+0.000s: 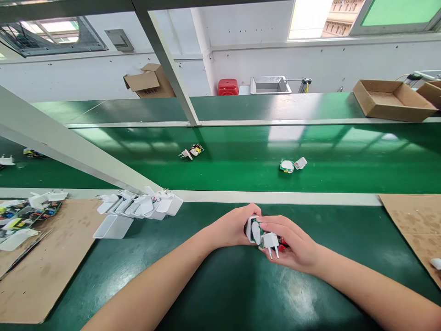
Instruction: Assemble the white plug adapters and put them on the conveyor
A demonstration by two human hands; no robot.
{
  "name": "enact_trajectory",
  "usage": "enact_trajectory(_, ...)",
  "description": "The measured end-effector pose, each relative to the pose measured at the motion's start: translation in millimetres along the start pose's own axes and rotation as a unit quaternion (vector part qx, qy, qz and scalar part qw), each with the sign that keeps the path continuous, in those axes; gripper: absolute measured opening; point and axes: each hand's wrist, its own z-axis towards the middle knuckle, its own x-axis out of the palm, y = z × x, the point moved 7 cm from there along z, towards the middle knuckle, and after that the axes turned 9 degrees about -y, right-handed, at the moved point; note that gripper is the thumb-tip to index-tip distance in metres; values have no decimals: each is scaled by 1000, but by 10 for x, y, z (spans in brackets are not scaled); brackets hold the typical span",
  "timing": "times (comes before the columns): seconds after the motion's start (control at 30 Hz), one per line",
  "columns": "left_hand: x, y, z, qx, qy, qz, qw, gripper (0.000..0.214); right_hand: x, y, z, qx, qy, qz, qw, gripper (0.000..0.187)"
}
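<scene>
Above the green workbench, my left hand (236, 226) is closed around a white charger casing (249, 228). My right hand (296, 242) grips a circuit board (262, 230) with a white two-pin plug piece (270, 240) on it, its pins pointing down toward me. The board's end meets the casing's open end; how far inside it sits is hidden by my fingers. Something red (282, 244) shows under the right fingers. Left of my hands, several white casings (144, 205) stand in a row, and one white casing (113, 226) lies in front of them.
A cardboard sheet (51, 276) at left bears several boards (31, 214) and a dark thin tool (25, 255). Beyond the pale rail (275, 197), a green belt (237, 161) carries boards with plugs. A slanted white post (76, 145) stands at left. An open cardboard box (392, 103) sits far right.
</scene>
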Motion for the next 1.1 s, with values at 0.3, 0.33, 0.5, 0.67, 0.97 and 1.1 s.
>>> enact_trajectory(0.3,-9,-13,6,-23,-8,11,1000,51,-17,47,58,-12,9,-15,1000,76)
enact_trajectory(0.33,-8,-7,5,-24,-11,14,1000,52,-17,51,60,-15,9,-17,1000,75)
enact_trajectory(0.5,-6,9,1,-29,-18,28,999,52,-5,49,64,-20,17,-23,999,73)
enact_trajectory(0.67,-15,-12,-4,-28,-18,34,999,50,13,11,60,-3,31,-19,999,71)
enact_trajectory(0.97,8,12,-4,-8,-25,-6,1000,64,47,-80,66,42,42,-118,991,79)
enact_trajectory(1.1,-71,24,-4,-17,-67,-58,996,66,24,-152,78,92,36,-122,988,97)
